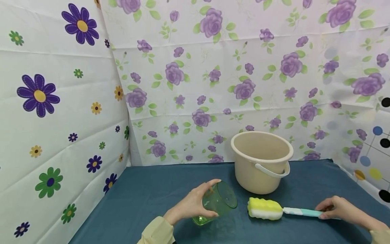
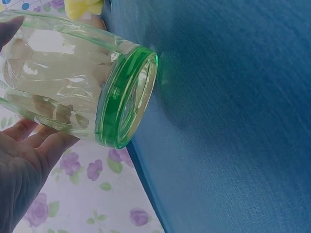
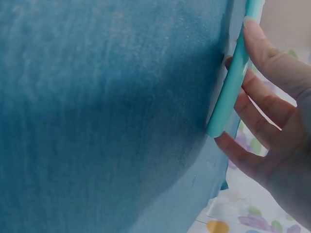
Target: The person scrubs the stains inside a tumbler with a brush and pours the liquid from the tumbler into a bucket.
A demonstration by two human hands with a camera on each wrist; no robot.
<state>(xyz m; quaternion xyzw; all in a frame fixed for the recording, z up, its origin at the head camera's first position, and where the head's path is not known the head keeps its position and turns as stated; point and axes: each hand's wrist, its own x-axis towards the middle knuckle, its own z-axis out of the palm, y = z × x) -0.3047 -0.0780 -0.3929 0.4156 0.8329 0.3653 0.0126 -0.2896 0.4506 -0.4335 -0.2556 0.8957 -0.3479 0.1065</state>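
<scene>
My left hand (image 1: 195, 202) grips a clear green glass (image 1: 217, 200), thumb on the near side and fingers round the far side. The glass is tilted, its mouth facing up and to the right; in the left wrist view its thick green base (image 2: 127, 97) is close over the cloth. At the right, my right hand (image 1: 342, 210) pinches the turquoise and white handle of a sponge brush (image 1: 265, 208). The brush has a yellow and white sponge head pointing left, toward the glass. In the right wrist view, thumb and fingers hold the handle's turquoise end (image 3: 228, 92).
Behind the brush stands a beige bucket (image 1: 259, 176) with its pale handle hanging at the front. A dark blue cloth (image 1: 152, 189) covers the table. Flower-printed sheets (image 1: 182, 84) hang along the back and the left side.
</scene>
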